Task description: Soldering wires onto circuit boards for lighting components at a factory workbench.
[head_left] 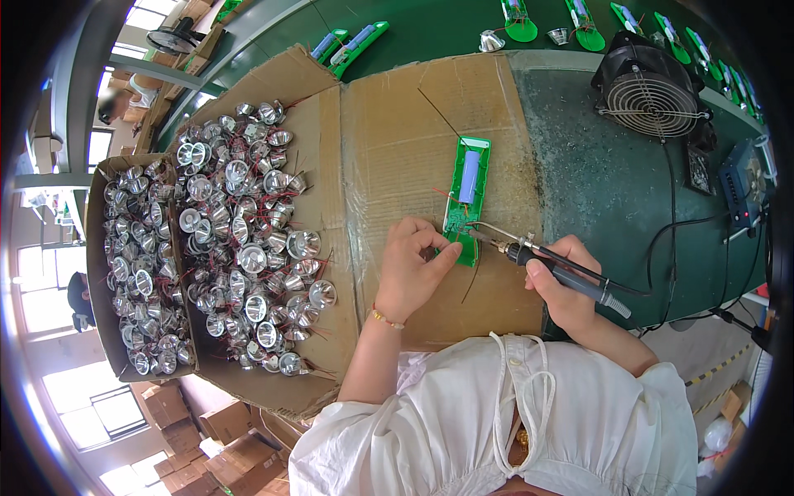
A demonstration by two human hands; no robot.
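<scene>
A long green plastic housing [467,253] lies on the cardboard in front of me, with a lavender battery cell [469,176] and a small green circuit board [456,220] in it. Thin red and dark wires stick out around it. My left hand [411,266] is at the housing's lower left edge, thumb and fingers drawn together; what they pinch is too small to make out. In my right hand [571,299] is a soldering iron [579,283], gripped like a pen. Its tip, with a thin curved feed tube beside it, points at the board's right side.
Two cardboard boxes of silver reflector cups [252,258] with red wires stand at left. Back right is a black fan [653,103]; a blue soldering station [742,183] sits at far right, its cable trailing. More green housings [360,45] lie along the back. A person [141,91] is far left.
</scene>
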